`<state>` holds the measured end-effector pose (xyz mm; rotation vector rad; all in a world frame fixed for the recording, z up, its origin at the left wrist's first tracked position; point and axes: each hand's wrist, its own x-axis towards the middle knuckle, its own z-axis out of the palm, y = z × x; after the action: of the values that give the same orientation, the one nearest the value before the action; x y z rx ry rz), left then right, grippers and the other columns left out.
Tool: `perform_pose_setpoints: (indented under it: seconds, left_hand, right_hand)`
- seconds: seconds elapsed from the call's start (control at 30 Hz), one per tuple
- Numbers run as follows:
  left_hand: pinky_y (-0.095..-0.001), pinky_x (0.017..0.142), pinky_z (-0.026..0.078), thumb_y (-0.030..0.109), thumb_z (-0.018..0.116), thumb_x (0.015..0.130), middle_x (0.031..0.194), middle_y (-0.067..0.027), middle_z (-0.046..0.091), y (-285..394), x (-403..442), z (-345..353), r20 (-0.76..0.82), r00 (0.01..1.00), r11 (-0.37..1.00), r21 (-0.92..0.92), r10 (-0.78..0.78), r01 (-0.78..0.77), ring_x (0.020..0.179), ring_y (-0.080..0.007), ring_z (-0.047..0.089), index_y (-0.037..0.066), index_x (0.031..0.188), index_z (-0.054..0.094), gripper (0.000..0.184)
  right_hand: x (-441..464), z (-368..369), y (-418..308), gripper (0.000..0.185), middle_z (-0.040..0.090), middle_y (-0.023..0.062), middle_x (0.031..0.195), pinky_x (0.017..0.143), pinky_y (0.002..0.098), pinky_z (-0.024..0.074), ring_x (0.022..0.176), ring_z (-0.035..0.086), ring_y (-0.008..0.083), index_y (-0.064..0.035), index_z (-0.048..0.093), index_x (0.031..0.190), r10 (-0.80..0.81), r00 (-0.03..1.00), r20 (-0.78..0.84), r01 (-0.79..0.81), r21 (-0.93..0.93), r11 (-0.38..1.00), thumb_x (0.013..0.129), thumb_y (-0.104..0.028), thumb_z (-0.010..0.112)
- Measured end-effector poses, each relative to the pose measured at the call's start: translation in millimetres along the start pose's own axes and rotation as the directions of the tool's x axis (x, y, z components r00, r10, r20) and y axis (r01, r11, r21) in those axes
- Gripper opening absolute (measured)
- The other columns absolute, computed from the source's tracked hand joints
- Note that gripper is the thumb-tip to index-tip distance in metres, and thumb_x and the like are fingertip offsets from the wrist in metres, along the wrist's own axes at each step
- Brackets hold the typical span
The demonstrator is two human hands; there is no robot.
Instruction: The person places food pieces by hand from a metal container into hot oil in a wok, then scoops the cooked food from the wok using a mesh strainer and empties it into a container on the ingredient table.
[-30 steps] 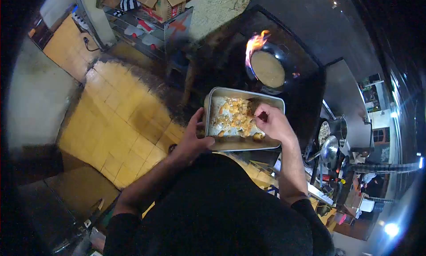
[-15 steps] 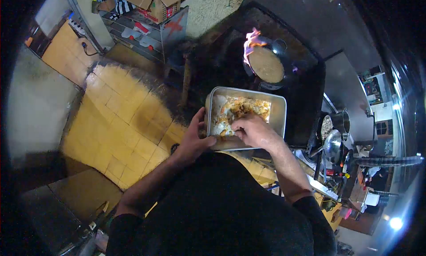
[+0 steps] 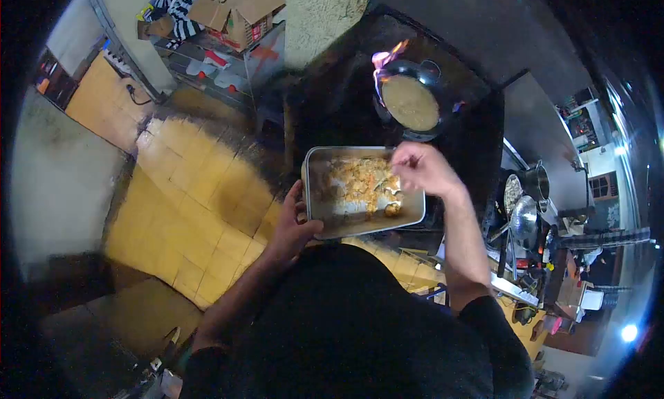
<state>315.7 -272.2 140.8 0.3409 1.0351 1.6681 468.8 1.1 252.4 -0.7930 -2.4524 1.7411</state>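
Holding hand: the left hand is clamping the near-left corner of a rectangular silver metal tray, thumb on the rim.
Free hand: the right hand is hovering at the tray's far-right corner, fingers bending inward; blur is hiding whether they are pinching anything.
Tray contents: yellow-orange, clumpy food pieces are lying across a whitish base.
Beyond tray: a round dark wok is holding brown contents.
Wok's left edge: orange-violet flames are rising.
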Motion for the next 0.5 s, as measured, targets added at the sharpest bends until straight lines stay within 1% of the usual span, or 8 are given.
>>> perform_pose_setpoints:
  seconds: [0.07,0.13,0.17,0.2,0.23,0.37,0.43,0.5]
  left_hand:
    - [-0.0409,0.093,0.051,-0.006,0.063,0.072,0.134,-0.0201,0.041,-0.9,-2.0,-2.1,-0.011,1.0,1.0,-0.02,0.007,-0.008,0.117,-0.0291,0.051,0.011,0.154,0.006,0.102]
    - [-0.0418,0.094,0.051,-0.007,0.064,0.071,0.132,-0.0201,0.041,3.1,-3.8,1.9,-0.028,0.999,0.999,-0.029,-0.022,0.021,0.118,-0.0296,0.05,0.011,0.154,0.007,0.103]
    - [-0.0418,0.094,0.051,-0.007,0.064,0.071,0.132,-0.0201,0.041,5.7,-3.3,2.0,-0.025,0.999,0.999,-0.028,-0.023,0.022,0.118,-0.0296,0.05,0.011,0.154,0.007,0.103]
    - [-0.0422,0.095,0.05,-0.006,0.064,0.071,0.132,-0.0203,0.041,7.6,-3.5,2.1,-0.015,0.999,0.999,-0.033,-0.032,0.031,0.118,-0.0299,0.05,0.011,0.154,0.006,0.103]
    - [-0.0426,0.096,0.05,-0.006,0.065,0.071,0.131,-0.0205,0.042,8.8,-4.1,2.0,-0.007,0.999,0.998,-0.038,-0.041,0.04,0.118,-0.0301,0.05,0.011,0.154,0.006,0.103]
    - [-0.0432,0.096,0.05,-0.006,0.065,0.071,0.132,-0.0209,0.041,9.3,-6.4,2.9,-0.017,0.999,0.998,-0.053,-0.033,0.032,0.119,-0.0303,0.05,0.011,0.155,0.006,0.104]
    - [-0.0432,0.095,0.051,-0.005,0.066,0.071,0.131,-0.0208,0.041,5.0,-6.0,0.4,0.016,1.0,0.995,-0.096,0.012,-0.011,0.118,-0.0304,0.05,0.01,0.154,0.006,0.104]
    - [-0.0429,0.095,0.051,-0.004,0.067,0.071,0.131,-0.0206,0.041,0.1,-6.6,-1.0,0.016,0.999,0.996,-0.087,0.031,-0.029,0.118,-0.0302,0.05,0.01,0.154,0.006,0.104]
  right_hand:
    - [20.3,-32.6,-7.3,0.006,0.058,-0.0017,0.069,0.042,0.02,0.0415,0.053,0.056,0.005,-0.0059,0.06,0.086,-0.007,0.968,-0.249,-0.04,-0.184,0.982,0.087,-0.001,0.062]
    - [54.7,-71.5,18.2,0.006,0.063,0.0028,0.073,0.041,0.0247,0.0446,0.053,0.059,0.0082,-0.0053,0.061,0.087,-0.042,0.908,-0.416,-0.05,-0.206,0.977,0.088,-0.001,0.057]
    - [74.1,-91.2,31.9,0.006,0.066,0.0061,0.077,0.049,0.0292,0.0499,0.059,0.063,0.0121,-0.0024,0.062,0.093,-0.034,0.885,-0.464,-0.091,-0.244,0.965,0.089,-0.005,0.059]
    - [81.7,-96.6,30.0,0.006,0.065,0.0051,0.077,0.054,0.029,0.0503,0.062,0.063,0.0123,-0.0014,0.063,0.094,-0.204,0.822,-0.532,-0.096,-0.483,0.871,0.089,-0.004,0.06]
    - [86.1,-99.4,30.7,0.007,0.065,0.004,0.077,0.059,0.0289,0.0507,0.066,0.063,0.0125,-0.0004,0.064,0.095,-0.383,0.748,-0.542,-0.13,-0.685,0.716,0.089,-0.002,0.06]
    - [59.1,-82.5,-9.2,0.014,0.068,0.0062,0.08,0.069,0.0297,0.0521,0.073,0.064,0.0136,-0.0033,0.067,0.101,-0.431,0.714,-0.552,-0.089,-0.682,0.726,0.089,-0.006,0.062]
    - [28.4,-58.3,-23.5,0.017,0.069,0.0102,0.083,0.071,0.0318,0.0526,0.074,0.066,0.0179,-0.0053,0.069,0.103,-0.27,0.862,-0.429,0.044,-0.466,0.884,0.087,-0.009,0.064]
    - [-1.3,-24.3,-33.4,0.016,0.07,0.0147,0.086,0.073,0.0347,0.0533,0.076,0.068,0.0284,-0.004,0.069,0.099,-0.149,0.971,-0.186,0.035,-0.507,0.861,0.085,-0.006,0.063]
